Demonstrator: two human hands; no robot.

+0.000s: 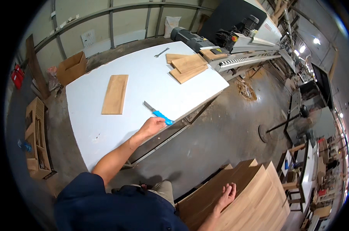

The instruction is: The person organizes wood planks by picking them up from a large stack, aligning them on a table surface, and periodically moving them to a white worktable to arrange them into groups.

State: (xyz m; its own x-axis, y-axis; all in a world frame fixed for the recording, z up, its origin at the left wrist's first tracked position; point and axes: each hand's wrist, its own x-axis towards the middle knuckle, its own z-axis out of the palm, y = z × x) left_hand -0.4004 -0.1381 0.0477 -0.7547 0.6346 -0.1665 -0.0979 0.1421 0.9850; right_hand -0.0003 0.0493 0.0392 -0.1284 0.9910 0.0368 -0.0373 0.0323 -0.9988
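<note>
My left hand (153, 126) is at the near edge of the white tabletop (93, 133), its fingers closed at the handle of a blue-handled knife (162, 116). The knife's grey blade points away and to the left, over the table. To the left lies a single wooden board (115, 94). My right hand (226, 195) is over a stack of wooden panels (247, 194) at the lower right. Its fingers are loosely curled and partly apart, with nothing visible in them.
Several short boards (188, 65) overlap at the table's far right, near a wrench (161, 52). Behind them stands a long machine (245, 50) with a motor. A cardboard box (72, 68) sits beyond the left edge; a pedestal fan (284, 125) stands at right.
</note>
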